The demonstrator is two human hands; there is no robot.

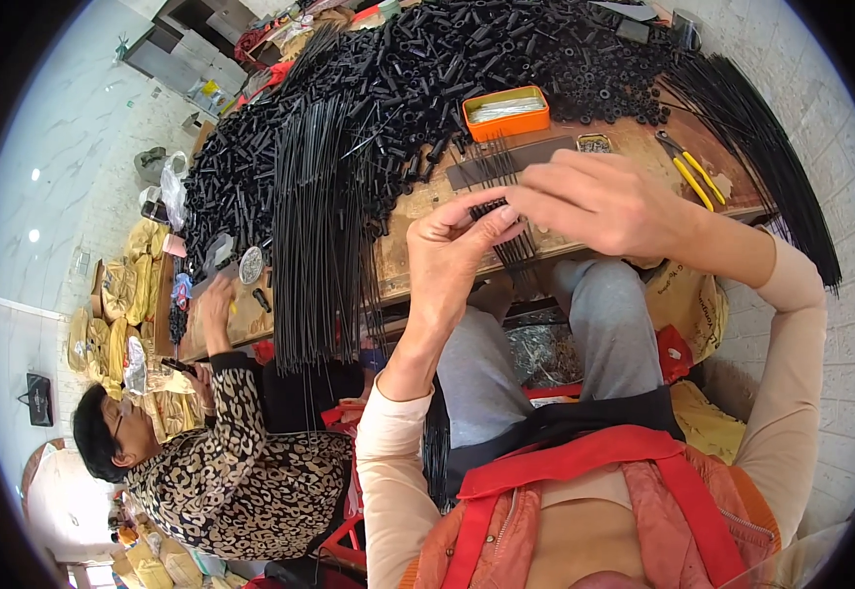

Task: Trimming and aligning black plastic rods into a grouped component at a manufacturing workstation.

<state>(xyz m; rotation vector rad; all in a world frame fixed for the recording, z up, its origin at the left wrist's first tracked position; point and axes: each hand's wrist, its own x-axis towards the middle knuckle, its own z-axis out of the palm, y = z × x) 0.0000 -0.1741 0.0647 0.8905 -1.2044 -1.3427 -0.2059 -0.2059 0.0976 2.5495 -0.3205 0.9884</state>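
Both arms, covered by pale sleeves (pixel 393 442), are brought together near the centre of the frame: the left is raised nearly upright from the lower centre, while the right is bent at the elbow at the right side and angled inward across the workbench (pixel 403 265). The right hand (pixel 599 201) is turned with its back upward, its fingers bunched and pointed left; whether anything is gripped by its fingertips cannot be told. The left hand (pixel 445 245) is nearly closed — a row of thin black rods (pixel 516 250) is pinched at its thumb and forefinger, just right of centre, the ends being exposed above and below the grip.

Across the top of the frame, the wooden surface is covered by a heap (pixel 427 69) of dull black tubular parts. Left of centre, a thick bundle (pixel 314 226) of long, slim black strands is draped over the edge; a looser sheaf (pixel 766 157) is fanned at upper right. A rectangular orange box (pixel 511 125) is set at upper centre, yellow-handled pliers (pixel 704 177) are laid at right — and slender pale sticks (pixel 506 107) are held in the box.
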